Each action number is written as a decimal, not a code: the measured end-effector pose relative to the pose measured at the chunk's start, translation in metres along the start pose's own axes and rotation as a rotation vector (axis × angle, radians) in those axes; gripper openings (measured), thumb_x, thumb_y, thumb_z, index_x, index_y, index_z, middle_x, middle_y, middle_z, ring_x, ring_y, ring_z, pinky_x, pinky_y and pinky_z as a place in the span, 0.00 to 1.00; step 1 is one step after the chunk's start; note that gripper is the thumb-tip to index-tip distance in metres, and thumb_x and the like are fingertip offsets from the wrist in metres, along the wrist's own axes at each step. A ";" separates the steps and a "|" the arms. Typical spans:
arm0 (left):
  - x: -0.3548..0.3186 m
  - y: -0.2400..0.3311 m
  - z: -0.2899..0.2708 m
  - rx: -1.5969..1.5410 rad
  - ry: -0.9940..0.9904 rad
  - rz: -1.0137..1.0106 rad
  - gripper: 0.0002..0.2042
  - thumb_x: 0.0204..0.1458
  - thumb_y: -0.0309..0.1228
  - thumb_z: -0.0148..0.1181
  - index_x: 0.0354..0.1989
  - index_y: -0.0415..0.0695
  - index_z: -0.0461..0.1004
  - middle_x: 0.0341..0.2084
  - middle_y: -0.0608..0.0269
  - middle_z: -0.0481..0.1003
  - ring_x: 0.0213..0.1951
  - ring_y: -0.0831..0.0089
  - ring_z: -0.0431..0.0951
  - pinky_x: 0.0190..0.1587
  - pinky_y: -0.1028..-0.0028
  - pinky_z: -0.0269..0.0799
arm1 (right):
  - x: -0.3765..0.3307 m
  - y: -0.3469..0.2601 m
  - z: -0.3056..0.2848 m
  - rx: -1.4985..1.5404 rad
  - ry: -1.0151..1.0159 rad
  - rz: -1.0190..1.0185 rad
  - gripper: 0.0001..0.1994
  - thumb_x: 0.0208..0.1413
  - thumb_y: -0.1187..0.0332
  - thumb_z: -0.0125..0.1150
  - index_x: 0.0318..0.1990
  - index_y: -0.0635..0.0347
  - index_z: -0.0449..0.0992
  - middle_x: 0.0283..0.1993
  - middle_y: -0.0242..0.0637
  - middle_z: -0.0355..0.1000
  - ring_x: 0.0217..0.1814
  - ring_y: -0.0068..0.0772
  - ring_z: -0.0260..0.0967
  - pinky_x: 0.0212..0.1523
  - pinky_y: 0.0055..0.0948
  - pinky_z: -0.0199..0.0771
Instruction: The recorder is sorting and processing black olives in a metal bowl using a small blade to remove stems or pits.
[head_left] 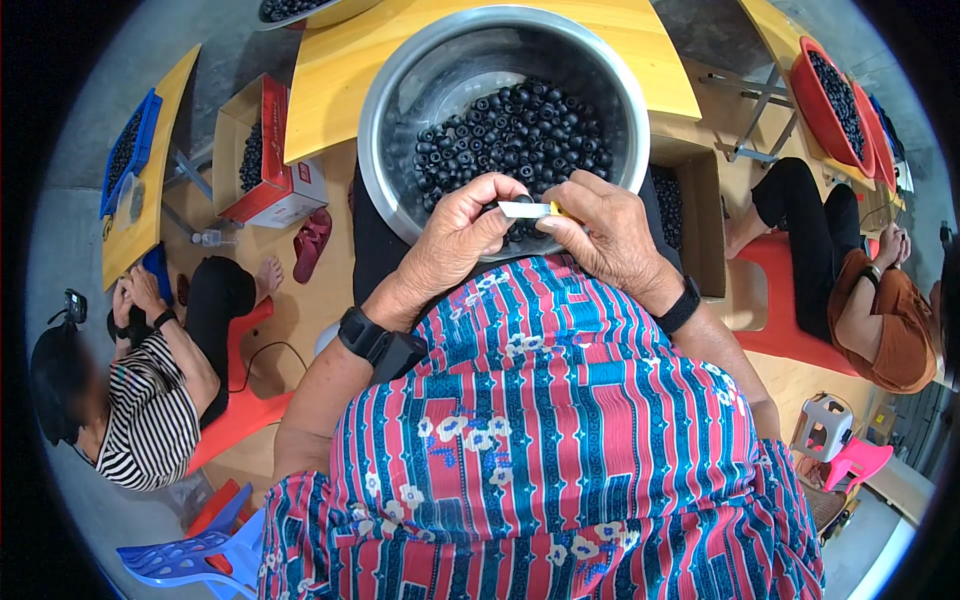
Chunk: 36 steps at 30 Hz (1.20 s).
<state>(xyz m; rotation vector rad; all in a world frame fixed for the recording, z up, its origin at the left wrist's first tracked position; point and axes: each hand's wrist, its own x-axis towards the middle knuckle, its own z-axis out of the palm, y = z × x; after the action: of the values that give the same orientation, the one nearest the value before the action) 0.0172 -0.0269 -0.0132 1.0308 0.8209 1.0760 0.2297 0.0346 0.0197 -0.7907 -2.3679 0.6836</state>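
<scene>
Over the near rim of a big steel bowl, my two hands meet. My left hand pinches a small round black piece between thumb and fingers. In my right hand is a small knife with a pale flat blade and a bit of yellow handle showing. Its blade points left and reaches across to my left fingertips, close by the black piece. Many similar black pieces, several with a hole or ring on top, are heaped in the bowl.
A yellow table stands behind the bowl. Cardboard boxes of black pieces flank me on both sides. Two people sit on red stools, one at left and one at right. A red basin and blue tray hold more pieces.
</scene>
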 end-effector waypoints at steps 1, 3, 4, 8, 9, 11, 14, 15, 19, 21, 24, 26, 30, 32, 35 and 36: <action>0.000 -0.001 -0.001 -0.012 -0.010 -0.004 0.09 0.64 0.31 0.53 0.49 0.42 0.70 0.27 0.78 0.64 0.23 0.92 0.57 0.23 0.88 0.52 | 0.000 0.000 0.000 -0.003 -0.001 -0.003 0.13 0.54 0.58 0.65 0.37 0.58 0.76 0.29 0.39 0.68 0.31 0.43 0.72 0.31 0.39 0.71; 0.000 0.001 0.001 0.000 0.002 -0.002 0.09 0.64 0.31 0.53 0.48 0.41 0.70 0.26 0.78 0.64 0.22 0.92 0.57 0.23 0.87 0.52 | 0.000 0.000 0.000 -0.005 -0.003 -0.003 0.13 0.54 0.58 0.65 0.36 0.58 0.76 0.28 0.39 0.69 0.31 0.43 0.72 0.31 0.39 0.71; 0.000 0.002 0.002 0.012 0.013 0.000 0.09 0.64 0.31 0.53 0.48 0.41 0.70 0.26 0.78 0.64 0.22 0.92 0.57 0.23 0.87 0.52 | 0.000 0.001 0.000 -0.008 -0.005 -0.002 0.13 0.54 0.58 0.65 0.36 0.58 0.75 0.28 0.39 0.69 0.31 0.43 0.72 0.31 0.39 0.71; 0.001 0.005 0.004 0.072 0.030 0.012 0.08 0.64 0.30 0.52 0.47 0.41 0.71 0.25 0.78 0.64 0.22 0.92 0.57 0.22 0.87 0.51 | 0.001 0.001 0.001 0.010 0.000 -0.007 0.13 0.54 0.58 0.65 0.35 0.58 0.75 0.28 0.39 0.69 0.31 0.43 0.72 0.31 0.39 0.71; 0.001 0.005 0.004 0.074 0.035 -0.001 0.10 0.64 0.33 0.53 0.47 0.41 0.71 0.24 0.78 0.63 0.22 0.91 0.56 0.23 0.86 0.51 | 0.001 0.001 0.001 0.014 -0.002 -0.005 0.12 0.54 0.58 0.64 0.35 0.59 0.75 0.29 0.40 0.69 0.31 0.45 0.72 0.31 0.40 0.71; -0.001 0.006 0.005 0.076 0.040 -0.014 0.12 0.64 0.36 0.54 0.47 0.41 0.71 0.24 0.78 0.62 0.23 0.90 0.56 0.24 0.85 0.51 | 0.001 0.003 0.002 0.019 -0.005 -0.002 0.12 0.55 0.59 0.63 0.34 0.59 0.75 0.29 0.41 0.69 0.32 0.47 0.71 0.32 0.41 0.71; -0.001 0.008 0.007 0.064 0.024 -0.041 0.11 0.64 0.35 0.53 0.47 0.41 0.71 0.23 0.78 0.62 0.23 0.89 0.56 0.24 0.85 0.51 | 0.003 0.009 0.005 0.044 0.093 0.224 0.12 0.58 0.61 0.60 0.33 0.63 0.74 0.30 0.47 0.70 0.34 0.55 0.69 0.34 0.44 0.69; -0.001 0.008 0.009 0.049 0.027 -0.037 0.11 0.64 0.35 0.53 0.47 0.40 0.71 0.23 0.78 0.62 0.23 0.89 0.56 0.24 0.85 0.51 | 0.003 0.006 0.003 0.045 0.093 0.223 0.12 0.58 0.61 0.60 0.33 0.63 0.74 0.30 0.47 0.70 0.34 0.55 0.69 0.34 0.44 0.69; 0.000 0.005 0.007 0.014 0.049 -0.035 0.10 0.64 0.34 0.52 0.48 0.41 0.70 0.23 0.78 0.61 0.23 0.89 0.56 0.25 0.85 0.52 | 0.002 0.006 0.004 0.171 0.150 0.244 0.11 0.58 0.62 0.60 0.33 0.63 0.75 0.29 0.47 0.69 0.34 0.53 0.70 0.35 0.41 0.69; 0.000 0.005 0.008 0.007 0.052 -0.036 0.10 0.65 0.34 0.52 0.48 0.41 0.70 0.23 0.78 0.61 0.23 0.88 0.56 0.26 0.85 0.53 | 0.001 0.008 0.005 0.266 0.163 0.268 0.11 0.59 0.62 0.59 0.34 0.63 0.75 0.29 0.46 0.69 0.34 0.53 0.70 0.35 0.40 0.69; 0.002 0.000 0.006 -0.075 0.043 -0.024 0.11 0.65 0.34 0.50 0.49 0.41 0.68 0.24 0.76 0.61 0.25 0.88 0.56 0.27 0.85 0.54 | 0.000 0.008 0.005 0.308 0.118 0.212 0.12 0.58 0.61 0.61 0.34 0.63 0.75 0.28 0.46 0.69 0.33 0.51 0.70 0.34 0.39 0.69; 0.002 -0.002 0.005 -0.150 0.032 -0.011 0.11 0.66 0.34 0.50 0.50 0.42 0.67 0.25 0.76 0.61 0.25 0.88 0.57 0.27 0.85 0.55 | 0.000 0.006 0.003 0.185 0.031 0.062 0.12 0.57 0.60 0.62 0.33 0.62 0.75 0.28 0.44 0.68 0.33 0.50 0.70 0.33 0.39 0.69; 0.003 -0.001 0.007 -0.158 0.015 0.007 0.07 0.64 0.31 0.50 0.47 0.43 0.67 0.31 0.74 0.63 0.24 0.90 0.56 0.25 0.87 0.54 | 0.000 0.003 0.001 0.120 -0.001 0.019 0.13 0.55 0.59 0.63 0.32 0.60 0.74 0.28 0.43 0.68 0.32 0.48 0.70 0.31 0.40 0.69; 0.002 0.001 0.007 -0.136 0.018 -0.005 0.07 0.64 0.30 0.49 0.47 0.43 0.67 0.32 0.74 0.63 0.25 0.90 0.56 0.25 0.87 0.55 | 0.001 0.000 0.000 0.060 -0.017 0.009 0.13 0.55 0.58 0.63 0.33 0.59 0.74 0.28 0.41 0.67 0.31 0.48 0.70 0.31 0.41 0.69; 0.001 0.006 0.009 -0.077 0.003 -0.028 0.10 0.65 0.34 0.49 0.48 0.43 0.66 0.28 0.75 0.61 0.25 0.88 0.56 0.27 0.85 0.54 | 0.001 0.000 -0.001 0.021 -0.023 -0.009 0.14 0.55 0.57 0.63 0.33 0.59 0.74 0.28 0.41 0.67 0.31 0.47 0.70 0.31 0.41 0.69; 0.001 0.007 0.010 -0.073 0.002 -0.025 0.09 0.65 0.34 0.49 0.48 0.43 0.67 0.28 0.75 0.61 0.25 0.88 0.56 0.27 0.86 0.54 | 0.001 0.000 -0.001 0.021 -0.024 -0.009 0.14 0.55 0.57 0.63 0.33 0.59 0.74 0.28 0.41 0.67 0.31 0.47 0.70 0.31 0.41 0.69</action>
<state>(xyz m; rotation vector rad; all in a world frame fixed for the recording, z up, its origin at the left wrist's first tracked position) 0.0241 -0.0276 -0.0037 0.9558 0.7884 1.0778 0.2296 0.0351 0.0206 -0.7658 -2.3801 0.7168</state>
